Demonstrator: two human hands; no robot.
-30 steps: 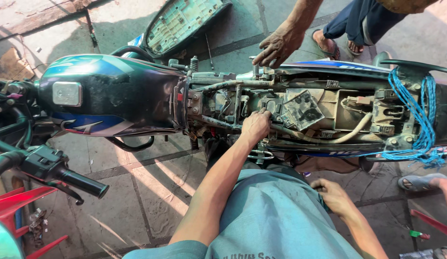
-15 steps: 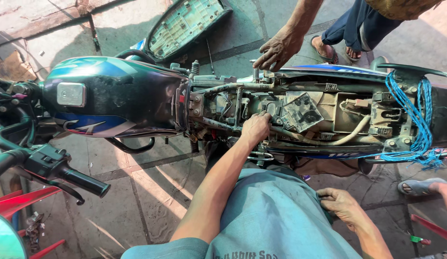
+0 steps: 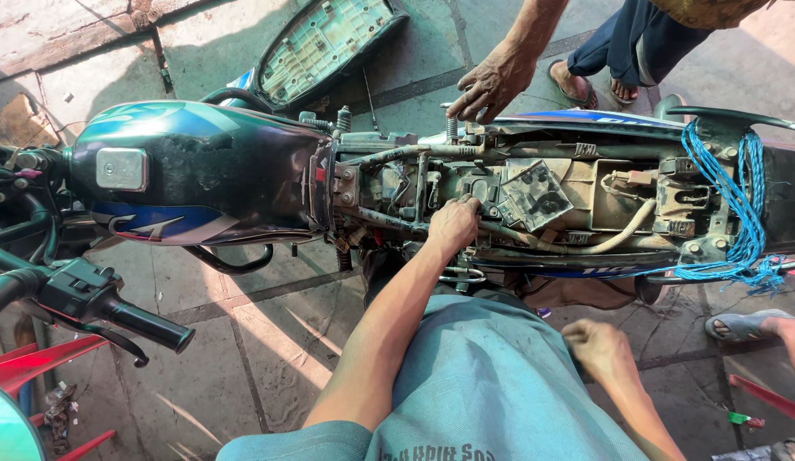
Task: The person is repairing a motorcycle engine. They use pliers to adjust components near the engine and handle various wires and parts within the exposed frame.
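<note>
Nearest the camera, the person's right hand rests against the light blue shirt at the waist, fingers curled into a loose fist; whether it pinches the cloth or holds anything cannot be told. Just beyond, the left hand reaches into the open frame of the motorcycle, where the seat has been taken off. Its fingers are bent down around parts just beside the dusty battery box; what exactly they clasp is hidden under the knuckles. A pale hose curves along the frame to the right of that hand, and a blue rope is wound around the rear end. To the left sits the dark blue fuel tank, with the handlebar grip lower left. On the far side of the frame another person's hand presses on the upper rail, fingers spread. Farthest away, the removed seat lies upside down on the paved floor.
</note>
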